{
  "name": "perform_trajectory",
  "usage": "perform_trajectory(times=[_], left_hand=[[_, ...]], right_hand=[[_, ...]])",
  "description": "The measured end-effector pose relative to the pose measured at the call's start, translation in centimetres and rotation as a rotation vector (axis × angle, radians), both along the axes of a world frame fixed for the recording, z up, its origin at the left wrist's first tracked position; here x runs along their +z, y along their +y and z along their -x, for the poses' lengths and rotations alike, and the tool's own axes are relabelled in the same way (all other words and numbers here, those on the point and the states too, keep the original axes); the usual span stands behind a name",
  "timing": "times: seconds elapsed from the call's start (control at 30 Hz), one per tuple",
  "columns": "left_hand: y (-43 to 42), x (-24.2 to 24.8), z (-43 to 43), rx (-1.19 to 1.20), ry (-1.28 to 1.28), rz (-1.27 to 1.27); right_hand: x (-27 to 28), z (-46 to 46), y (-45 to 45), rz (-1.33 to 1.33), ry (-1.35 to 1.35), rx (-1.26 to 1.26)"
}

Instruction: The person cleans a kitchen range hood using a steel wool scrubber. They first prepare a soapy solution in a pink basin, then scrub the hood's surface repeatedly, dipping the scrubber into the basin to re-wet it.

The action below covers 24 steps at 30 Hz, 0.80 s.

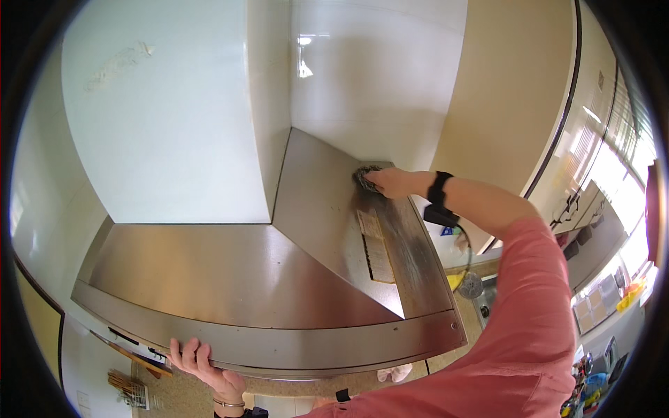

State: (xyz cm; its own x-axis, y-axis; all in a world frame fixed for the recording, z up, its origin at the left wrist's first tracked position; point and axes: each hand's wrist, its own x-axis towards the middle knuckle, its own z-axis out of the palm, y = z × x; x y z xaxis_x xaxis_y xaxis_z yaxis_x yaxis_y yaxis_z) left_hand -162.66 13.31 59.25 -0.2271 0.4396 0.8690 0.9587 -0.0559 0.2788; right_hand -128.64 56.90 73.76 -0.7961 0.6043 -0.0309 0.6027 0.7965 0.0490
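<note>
A stainless steel range hood point(209, 271) spreads below me, its sloped faces meeting a white boxed duct cover point(177, 130). My right hand point(392, 183) presses a metal scouring pad point(366, 177) on the hood's far right top, close to the wall. Dark, wet-looking smears mark the steel around the pad. Nearer to me on that side, a worn paper label point(377, 248) is stuck to the metal. My left hand point(204, 366) rests with its fingers over the hood's front rim, left of the middle, and holds no loose object. Both wrists wear black bands.
Cream cabinets point(502, 94) stand at the right. Beneath the hood lies a countertop point(177, 392), with a wire holder of chopsticks point(130, 389) at the lower left and a white cloth point(394, 372) below the front edge. A sink point(486, 300) and a cluttered counter are at the right.
</note>
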Motion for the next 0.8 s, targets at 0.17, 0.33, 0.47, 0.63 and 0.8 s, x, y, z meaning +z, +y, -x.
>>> perform_trajectory(times=[0.17,0.33,0.47,0.63,0.8], left_hand=[[0.7,0.0,-0.2,-0.019,-0.019,0.012],[-0.3,-0.2,0.6,0.006,0.029,0.009],[0.2,0.7,0.0,-0.038,0.058,-0.053],[1.1,1.3,-0.6,-0.038,0.067,-0.061],[0.4,2.3,-1.2,0.018,0.092,-0.06]], right_hand=[[2.6,5.0,1.7,0.018,0.127,-0.05],[3.7,5.9,-7.3,0.047,0.107,0.119],[2.5,3.0,-6.0,0.072,0.08,0.223],[3.6,2.4,-7.1,-0.004,-0.003,0.052],[4.5,1.8,-14.1,0.031,-0.053,0.103]])
